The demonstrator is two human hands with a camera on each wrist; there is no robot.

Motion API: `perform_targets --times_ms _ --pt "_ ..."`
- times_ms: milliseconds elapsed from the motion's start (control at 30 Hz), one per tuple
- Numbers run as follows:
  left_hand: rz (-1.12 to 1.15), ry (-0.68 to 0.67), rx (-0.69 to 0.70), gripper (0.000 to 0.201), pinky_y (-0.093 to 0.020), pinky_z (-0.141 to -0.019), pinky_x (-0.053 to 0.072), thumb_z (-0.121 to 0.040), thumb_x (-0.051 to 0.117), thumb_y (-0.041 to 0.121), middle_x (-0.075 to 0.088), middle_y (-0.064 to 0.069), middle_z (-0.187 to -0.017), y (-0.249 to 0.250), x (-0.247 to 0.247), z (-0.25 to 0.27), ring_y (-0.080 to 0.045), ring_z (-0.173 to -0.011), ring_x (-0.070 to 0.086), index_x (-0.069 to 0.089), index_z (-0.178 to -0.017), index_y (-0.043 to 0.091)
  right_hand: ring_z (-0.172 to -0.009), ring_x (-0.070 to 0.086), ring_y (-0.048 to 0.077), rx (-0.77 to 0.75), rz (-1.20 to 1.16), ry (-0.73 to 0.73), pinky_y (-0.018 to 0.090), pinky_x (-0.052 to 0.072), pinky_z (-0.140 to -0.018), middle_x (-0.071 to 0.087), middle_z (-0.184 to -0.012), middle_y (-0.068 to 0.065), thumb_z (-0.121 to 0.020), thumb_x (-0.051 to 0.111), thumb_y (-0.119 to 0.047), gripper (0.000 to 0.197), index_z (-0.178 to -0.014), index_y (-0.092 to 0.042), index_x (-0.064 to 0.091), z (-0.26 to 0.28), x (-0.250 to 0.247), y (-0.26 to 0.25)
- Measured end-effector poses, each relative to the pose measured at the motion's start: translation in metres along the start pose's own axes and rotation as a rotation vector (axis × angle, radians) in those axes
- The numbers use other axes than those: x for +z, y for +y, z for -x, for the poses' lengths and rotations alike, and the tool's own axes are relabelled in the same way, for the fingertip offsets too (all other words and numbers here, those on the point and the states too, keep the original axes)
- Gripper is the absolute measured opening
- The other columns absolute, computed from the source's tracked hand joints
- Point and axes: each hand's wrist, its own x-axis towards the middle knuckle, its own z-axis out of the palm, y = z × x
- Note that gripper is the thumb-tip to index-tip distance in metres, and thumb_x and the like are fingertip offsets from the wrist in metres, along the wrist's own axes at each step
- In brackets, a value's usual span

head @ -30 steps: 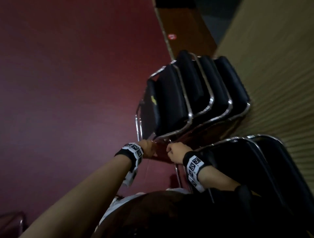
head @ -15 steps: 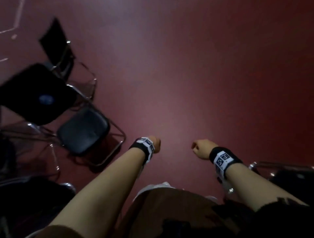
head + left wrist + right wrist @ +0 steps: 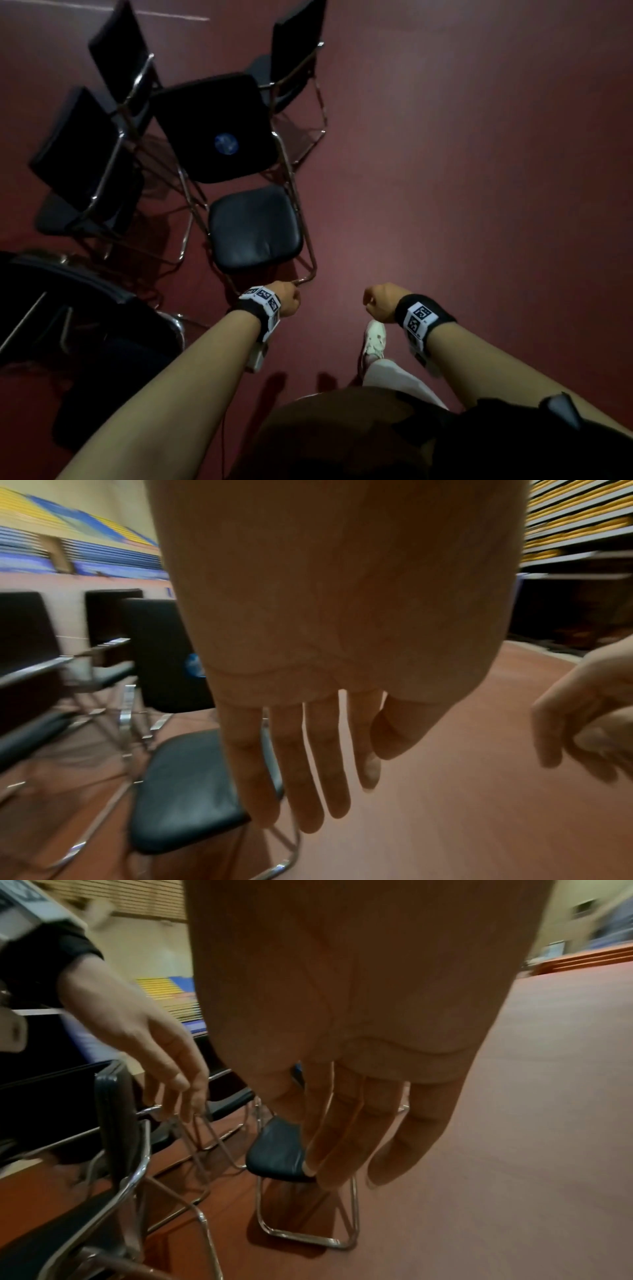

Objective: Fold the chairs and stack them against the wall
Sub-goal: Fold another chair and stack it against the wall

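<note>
Both hands now off folded chairs by wall, empty. Red floor all around. Open black chairs stand ahead, nearest just past left hand, fingers straight. Right hand loose, fingers hanging.

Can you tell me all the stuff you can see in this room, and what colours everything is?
nearest chair: one, black seat, shiny metal frame, unfolded, just ahead of the hands.
blue sticker: one, round, on the back of that chair's backrest.
other chairs: at least three more, black with metal frames, unfolded, standing behind and to the left.
folded chair: one, black, close by on the left.
floor: dark red, bare to the right.
shoe: one in view, white, on the floor below the hands.
wristbands: two, black with black-and-white square markers.
left hand: fingers loose, holding nothing.
right hand: fingers loose, holding nothing.
</note>
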Motion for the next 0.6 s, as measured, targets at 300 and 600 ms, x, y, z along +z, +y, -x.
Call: perform_targets --times_ms 300,600 --pt "0.312 0.145 -0.186 0.032 -0.029 -0.100 0.048 -0.096 0.048 0.023 0.070 0.001 -0.123 -0.032 -0.099 -0.056 -0.021 -0.113 0.064 0.072 -0.117 0.022 -0.107 0.064 0.033 -0.181 0.287 -0.014 0.040 0.054 -0.090 0.066 -0.122 0.013 -0.099 0.046 -0.025 0.034 -0.126 -0.013 0.063 -0.136 -0.170 0.009" --pt "0.464 0.179 -0.283 0.028 -0.032 -0.098 0.049 -0.094 0.050 0.027 0.070 0.003 -0.119 -0.097 -0.168 -0.126 -0.022 -0.111 0.064 0.073 -0.110 0.027 -0.096 0.066 0.032 -0.318 0.435 0.010 0.042 0.057 -0.086 0.070 -0.110 0.010 -0.094 0.048 -0.028 0.030 -0.116 -0.018 0.066 -0.257 -0.290 -0.056"
